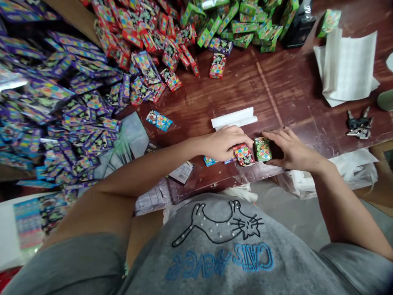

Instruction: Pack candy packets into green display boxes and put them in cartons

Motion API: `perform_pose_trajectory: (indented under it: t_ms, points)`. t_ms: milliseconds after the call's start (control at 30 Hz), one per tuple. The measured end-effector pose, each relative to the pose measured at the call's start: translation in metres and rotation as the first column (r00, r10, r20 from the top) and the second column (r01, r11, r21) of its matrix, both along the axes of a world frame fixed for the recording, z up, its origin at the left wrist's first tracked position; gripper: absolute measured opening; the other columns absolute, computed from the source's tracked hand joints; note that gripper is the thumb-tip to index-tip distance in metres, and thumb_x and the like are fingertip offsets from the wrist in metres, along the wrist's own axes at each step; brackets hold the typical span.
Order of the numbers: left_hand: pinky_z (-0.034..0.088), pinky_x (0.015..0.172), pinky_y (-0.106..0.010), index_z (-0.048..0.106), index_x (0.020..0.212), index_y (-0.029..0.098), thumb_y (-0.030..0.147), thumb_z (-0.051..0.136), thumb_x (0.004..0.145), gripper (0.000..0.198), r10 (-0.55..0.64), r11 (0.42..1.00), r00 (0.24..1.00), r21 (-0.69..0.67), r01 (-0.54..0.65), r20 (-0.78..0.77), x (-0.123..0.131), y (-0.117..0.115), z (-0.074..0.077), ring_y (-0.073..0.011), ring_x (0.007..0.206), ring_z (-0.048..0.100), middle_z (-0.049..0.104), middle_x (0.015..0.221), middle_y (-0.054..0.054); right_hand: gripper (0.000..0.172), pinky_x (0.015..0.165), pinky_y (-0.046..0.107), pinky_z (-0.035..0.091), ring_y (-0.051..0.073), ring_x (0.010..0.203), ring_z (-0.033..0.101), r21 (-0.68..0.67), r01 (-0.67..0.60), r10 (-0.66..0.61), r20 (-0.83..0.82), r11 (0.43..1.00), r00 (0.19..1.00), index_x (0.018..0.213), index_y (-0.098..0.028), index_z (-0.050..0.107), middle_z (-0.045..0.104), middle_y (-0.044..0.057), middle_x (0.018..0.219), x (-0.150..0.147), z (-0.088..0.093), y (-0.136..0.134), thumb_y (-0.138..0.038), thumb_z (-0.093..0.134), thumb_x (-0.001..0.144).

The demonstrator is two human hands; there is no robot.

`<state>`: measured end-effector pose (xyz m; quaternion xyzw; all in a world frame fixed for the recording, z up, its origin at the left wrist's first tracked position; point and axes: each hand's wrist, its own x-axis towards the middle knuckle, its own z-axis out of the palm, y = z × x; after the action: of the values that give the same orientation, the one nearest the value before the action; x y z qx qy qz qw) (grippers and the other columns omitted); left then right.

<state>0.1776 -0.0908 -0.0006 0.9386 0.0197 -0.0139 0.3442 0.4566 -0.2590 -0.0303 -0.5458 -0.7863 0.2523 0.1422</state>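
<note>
My left hand (225,142) rests near the front edge of the dark wooden table (276,90), its fingers curled over a small red printed box (244,155). A blue box (209,161) and a purple one peek out from under that hand. Beside it my right hand (290,149) grips a small green printed box (263,149), fingers wrapped round its right side. The red and green boxes stand side by side, almost touching.
Heaps of small boxes cover the table: purple (61,102) at the left, red (138,28) at the back, green (245,20) at the back right. A folded white paper strip (235,118), white sheets (350,65) and keys (358,127) lie nearby. A lone blue box (159,120) lies alone.
</note>
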Motion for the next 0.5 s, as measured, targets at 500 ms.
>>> perform_pose_trajectory:
  t_ms: [500]
  points:
    - [0.036,0.128,-0.057,0.056,0.158,0.034,0.045,0.084,0.087,0.078,0.207,0.927,0.944,0.36,-0.106,-0.256,-0.155,-0.009,0.036,-0.0372,0.154,0.051,0.055,0.168,-0.01,0.104,0.134,0.07,0.024,0.044,0.164,0.033,0.03,-0.231,0.228,0.085,0.973,0.97,0.176,-0.025,0.025,0.029,0.016,0.182,-0.05,0.005,0.026,-0.069,0.07,0.093]
